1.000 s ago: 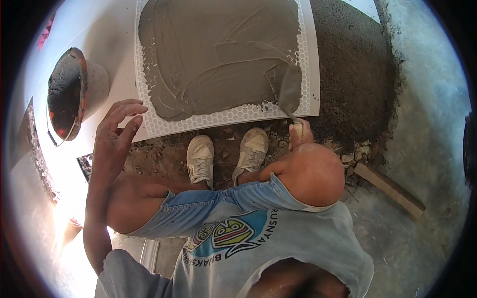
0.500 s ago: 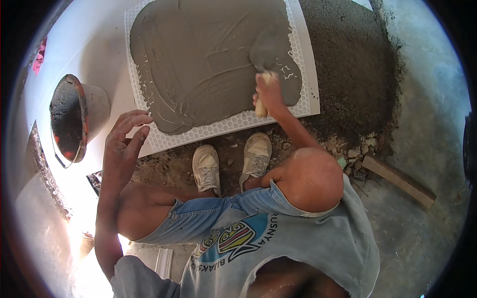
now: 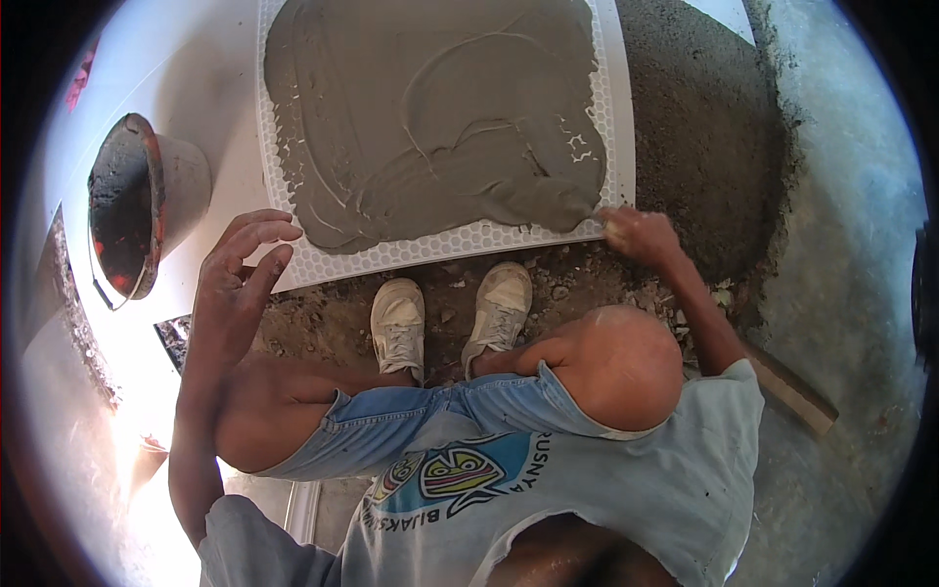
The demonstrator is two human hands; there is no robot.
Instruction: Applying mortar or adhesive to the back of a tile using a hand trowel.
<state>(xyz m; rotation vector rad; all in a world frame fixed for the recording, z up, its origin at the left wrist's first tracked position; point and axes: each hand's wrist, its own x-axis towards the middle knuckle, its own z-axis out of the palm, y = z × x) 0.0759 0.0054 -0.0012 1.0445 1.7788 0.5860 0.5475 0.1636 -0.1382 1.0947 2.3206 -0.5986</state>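
Observation:
A large white tile (image 3: 622, 117) lies in front of me with its honeycomb-patterned face up. Wet grey mortar (image 3: 440, 108) covers most of it, leaving a rim of honeycomb bare. At the tile's near right corner, my right hand (image 3: 643, 238) is closed around a trowel's pale handle (image 3: 609, 223). The trowel's blade seems to lie in the mortar, coated with it, so its outline is hard to make out. My left hand (image 3: 240, 279) hovers by the tile's near left edge, fingers curved and apart, with nothing visible in it.
A mortar-smeared bucket (image 3: 186, 191) lies or leans at the left on a pale surface. Right of the tile spreads a bed of rough, dark mortar (image 3: 709, 137). A wooden block (image 3: 797, 391) rests on the concrete floor (image 3: 851, 293). My shoes (image 3: 399, 323) stand on rubble-strewn ground.
My right hand has swept the trowel right and nearer, from over the mortar to the tile's corner. Mortar is now pushed along the near right edge. My left hand has barely moved.

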